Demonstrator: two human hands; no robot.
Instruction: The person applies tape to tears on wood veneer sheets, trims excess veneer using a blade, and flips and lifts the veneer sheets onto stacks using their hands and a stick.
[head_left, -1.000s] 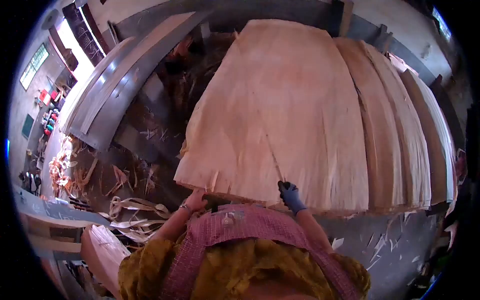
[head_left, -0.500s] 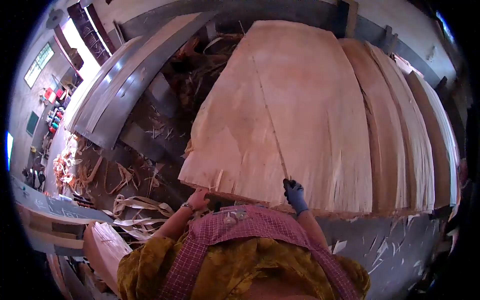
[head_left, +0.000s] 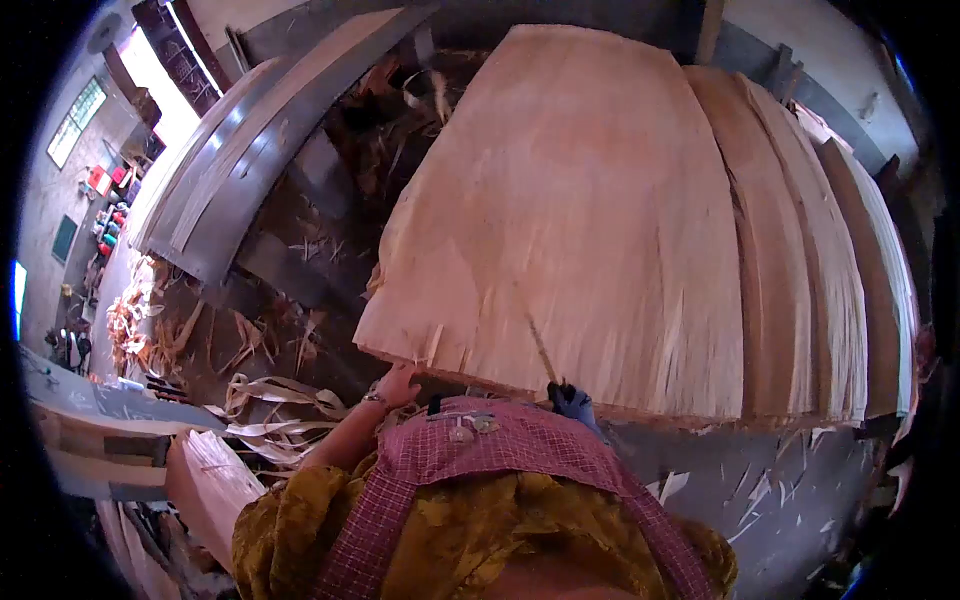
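Observation:
A broad stack of pale wood veneer sheets point(head_left: 570, 200) lies in front of me, with a ragged, split near edge. My bare left hand point(head_left: 399, 385), a bracelet at its wrist, is at the left part of that edge, its fingers loosely apart and touching or very close to the sheets. In a dark grey-blue glove, my right hand point(head_left: 572, 402) is closed around the near end of a thin stick point(head_left: 540, 345). The stick points away from me over the top sheet; its far end is blurred. My apron bib partly hides the right wrist.
More veneer stacks point(head_left: 775, 240) stand close on the right. At the left are long sheets on a grey metal surface point(head_left: 215, 215). Curled wood strips point(head_left: 275, 405) and scraps litter the floor. A cut veneer bundle point(head_left: 215, 480) lies at lower left.
My right hand has moved left and closer to my body with the stick, which now reaches less far over the sheet. My left hand has stayed near the edge, shifting slightly.

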